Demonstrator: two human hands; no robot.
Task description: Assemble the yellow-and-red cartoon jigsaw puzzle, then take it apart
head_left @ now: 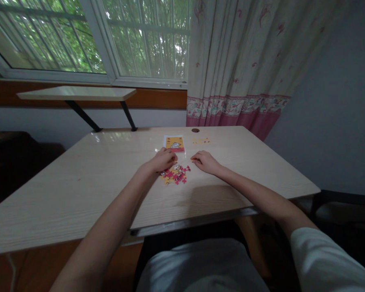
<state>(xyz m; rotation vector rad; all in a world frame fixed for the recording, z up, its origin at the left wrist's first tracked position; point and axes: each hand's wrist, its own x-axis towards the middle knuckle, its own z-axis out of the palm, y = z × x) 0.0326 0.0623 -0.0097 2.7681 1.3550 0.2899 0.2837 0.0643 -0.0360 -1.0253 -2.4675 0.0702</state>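
A pile of red, yellow and white jigsaw puzzle pieces (177,175) lies loose on the desk in front of me. My left hand (164,159) hovers at the pile's far left side, its fingers pinched around what looks like a small puzzle piece, mostly hidden. To the right of the pile, my right hand (206,162) has thumb and fingertips closed on a small yellow puzzle piece (192,160). Just beyond my left hand lies a picture card (174,142) with a white cartoon figure on yellow and red. Several yellow pieces (200,141) are spread out behind my right hand.
The pale wooden desk (103,190) has a round cable hole (195,130) near its back edge. A raised shelf (79,93) on black supports stands at the back left. Behind are a barred window (149,40) and a floral curtain (231,61).
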